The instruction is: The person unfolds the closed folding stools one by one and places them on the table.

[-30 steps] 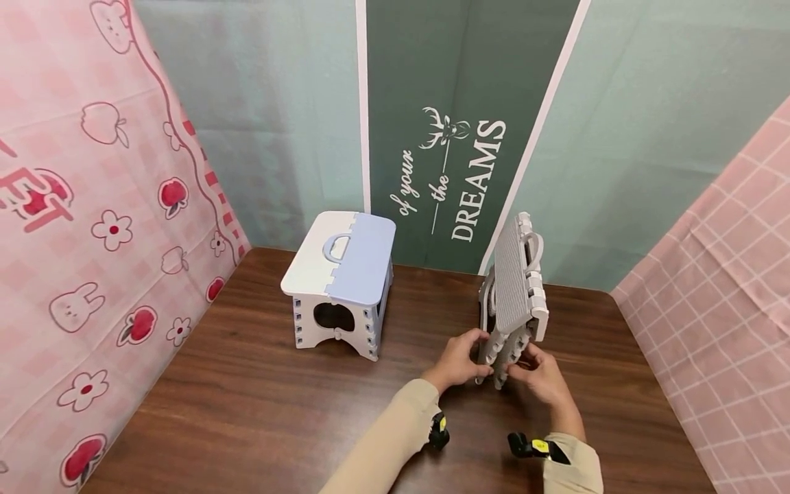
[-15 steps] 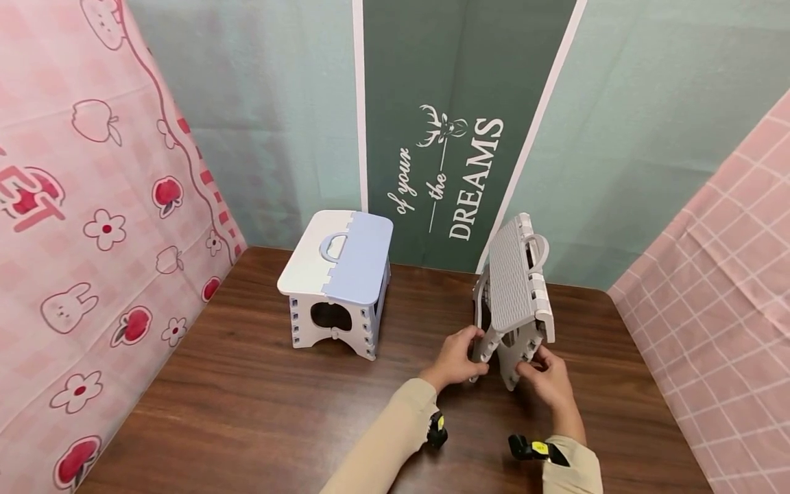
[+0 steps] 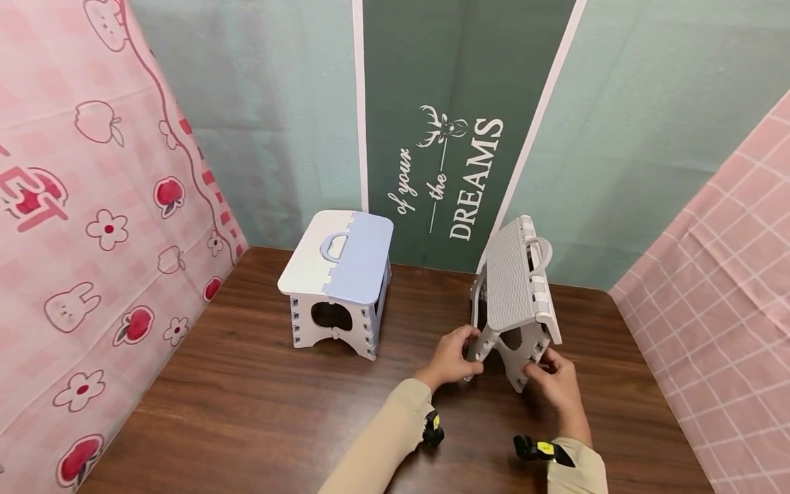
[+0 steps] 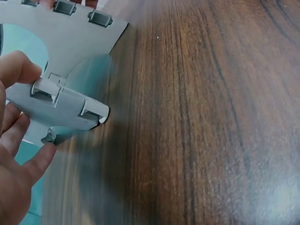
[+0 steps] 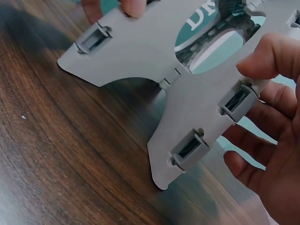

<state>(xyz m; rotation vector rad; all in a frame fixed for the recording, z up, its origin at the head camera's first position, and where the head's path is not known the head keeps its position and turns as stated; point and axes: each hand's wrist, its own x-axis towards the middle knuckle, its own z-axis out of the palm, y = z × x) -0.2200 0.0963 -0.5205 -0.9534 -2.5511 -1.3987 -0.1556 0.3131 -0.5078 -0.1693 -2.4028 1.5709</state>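
A grey folding stool [image 3: 511, 281] stands partly unfolded on the right of the table, its two top halves sloping down from a ridge with a loop handle. My left hand [image 3: 452, 358] grips its left leg low down, the thumb on the near edge. On the other side my right hand [image 3: 557, 385] holds the right leg. The right wrist view shows the hinged end panel [image 5: 133, 51] spread into a V, with my right thumb [image 5: 262, 61] on its face and the fingers behind. In the left wrist view, my left fingers [image 4: 16, 126] curl round the leg's edge.
A white and blue folding stool [image 3: 336, 267] stands fully unfolded at the left, apart from the grey one. Both are on a dark wood table [image 3: 247, 412]. A green printed cloth [image 3: 432, 137] hangs behind, with pink cloths at both sides.
The grey stool's legs have spread wider apart and its top halves have opened out from nearly folded. My right hand has moved right with its leg; my left hand slightly left.
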